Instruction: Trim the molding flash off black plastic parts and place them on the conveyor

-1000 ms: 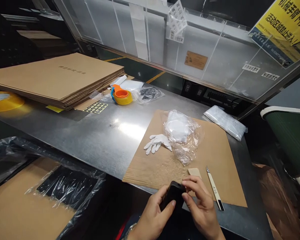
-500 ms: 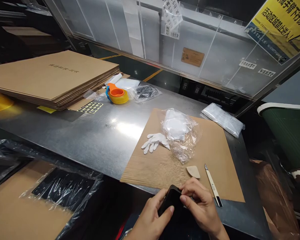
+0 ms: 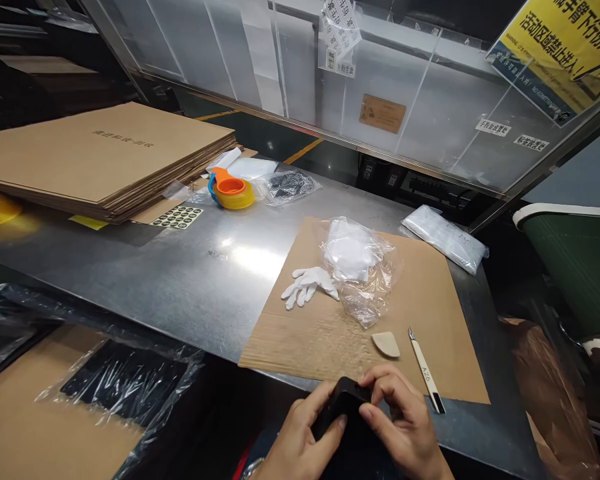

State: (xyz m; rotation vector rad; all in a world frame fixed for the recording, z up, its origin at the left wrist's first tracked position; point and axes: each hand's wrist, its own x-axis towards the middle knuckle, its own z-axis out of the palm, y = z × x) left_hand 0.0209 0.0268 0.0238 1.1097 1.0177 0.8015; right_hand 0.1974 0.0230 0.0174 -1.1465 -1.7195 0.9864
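Observation:
A dark black piece (image 3: pixel 347 395) with rounded corners, its kind not clear, is held up at the table's near edge. My left hand (image 3: pixel 307 430) grips it from the left, thumb across its face. At its upper right edge, the thumb and index finger of my right hand (image 3: pixel 400 420) pinch it; what lies between those fingertips is hidden. Just beyond my right hand a small beige wedge-shaped block (image 3: pixel 386 345) rests on a cardboard sheet (image 3: pixel 430 287). To its right lies a white-handled craft knife (image 3: pixel 425 373) marked A26.
A white glove (image 3: pixel 307 285) and a clear plastic bag (image 3: pixel 367 300) of white cloth lie on the cardboard. Stacked cardboard (image 3: pixel 105 153) fills the left, beside an orange-and-yellow tape dispenser (image 3: pixel 233 193). A wrapped white pack (image 3: pixel 447 240) sits at right. Black wrapped sheets (image 3: pixel 125 380) lie lower left.
The black piece is tipped slightly and sits a little lower in view. My right fingers have shifted slightly along its edge. The things on the table stay in place.

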